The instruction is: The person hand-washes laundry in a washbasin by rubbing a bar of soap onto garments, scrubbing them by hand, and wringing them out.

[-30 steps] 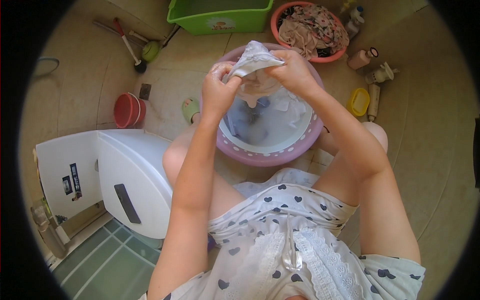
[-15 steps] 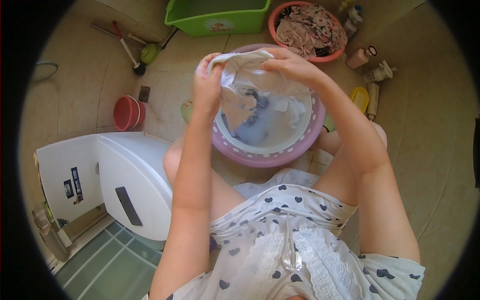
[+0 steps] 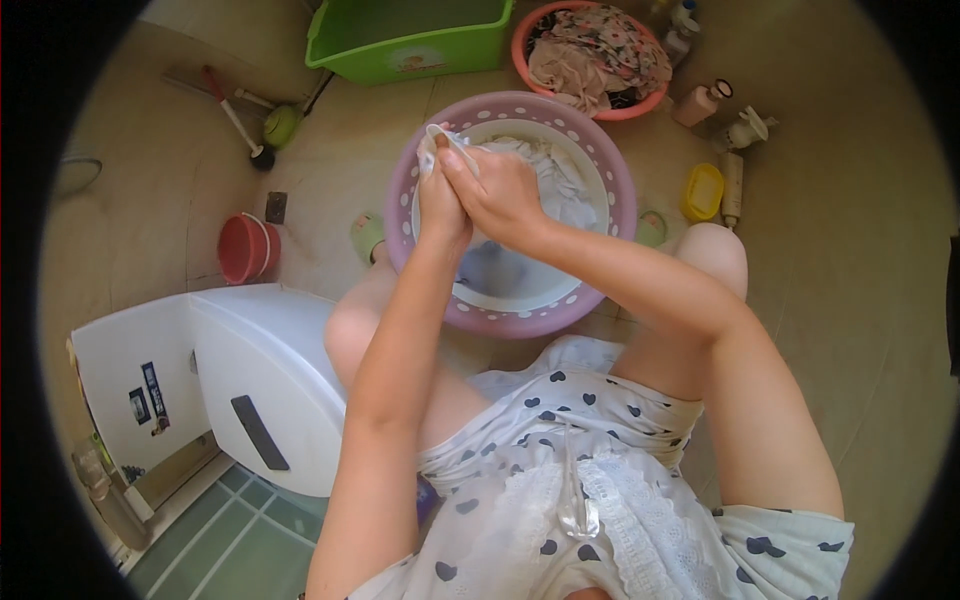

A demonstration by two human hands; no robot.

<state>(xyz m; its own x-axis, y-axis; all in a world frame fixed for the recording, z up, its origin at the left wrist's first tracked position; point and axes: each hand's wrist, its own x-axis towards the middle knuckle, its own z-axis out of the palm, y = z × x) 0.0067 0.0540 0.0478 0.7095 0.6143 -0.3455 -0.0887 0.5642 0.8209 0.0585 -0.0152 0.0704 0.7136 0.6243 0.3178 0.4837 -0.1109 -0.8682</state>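
My left hand (image 3: 443,205) and my right hand (image 3: 500,192) are pressed together over the left part of a purple basin (image 3: 618,195) with white dots. Both are closed on a white cloth (image 3: 432,155), its pale edge sticking up past the fingertips. The part of it between my palms is hidden. More white fabric (image 3: 565,180) lies in the basin behind my right hand; whether it belongs to the same piece I cannot tell. Cloudy water (image 3: 500,270) with something dark in it shows below my wrists.
Behind the basin stand a green tub (image 3: 410,68) and a coral basin (image 3: 645,103) heaped with clothes (image 3: 600,55). At right are a pink bottle (image 3: 700,103), a white pump bottle (image 3: 745,130) and a yellow dish (image 3: 703,190). A red bucket (image 3: 242,250) and a white cabinet-like unit (image 3: 270,340) are at left.
My hands were apart, holding the white cloth spread above the basin. Now they have come together, lower and bunched around it. The view has shifted slightly.
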